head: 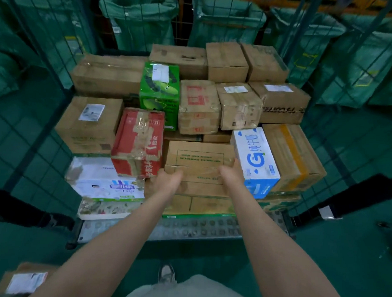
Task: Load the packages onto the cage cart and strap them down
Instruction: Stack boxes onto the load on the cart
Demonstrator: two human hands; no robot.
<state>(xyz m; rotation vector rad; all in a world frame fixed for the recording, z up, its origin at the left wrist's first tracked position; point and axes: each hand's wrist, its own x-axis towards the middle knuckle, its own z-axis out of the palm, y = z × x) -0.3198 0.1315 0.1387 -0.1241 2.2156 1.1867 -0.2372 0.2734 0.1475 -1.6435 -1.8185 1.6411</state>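
The cage cart [187,231] holds several stacked packages. At its front middle lies a brown cardboard box [199,157] with green print. My left hand [166,180] grips the box's near left corner, thumb on top. My right hand [231,172] grips its right side, fingers down between it and a blue-and-white carton [255,160]. A red taped box [137,141] stands right beside the brown box on the left. One more labelled package [23,280] lies on the floor at the bottom left.
Wire mesh walls [49,41] close the cart's left, right and back. Green sacks [138,17] hang behind it. A green box [159,90] and brown cartons fill the cart's rear. Dark bands [345,195] cross the right and left edges; what they are is unclear. My shoe [167,272] stands before the cart.
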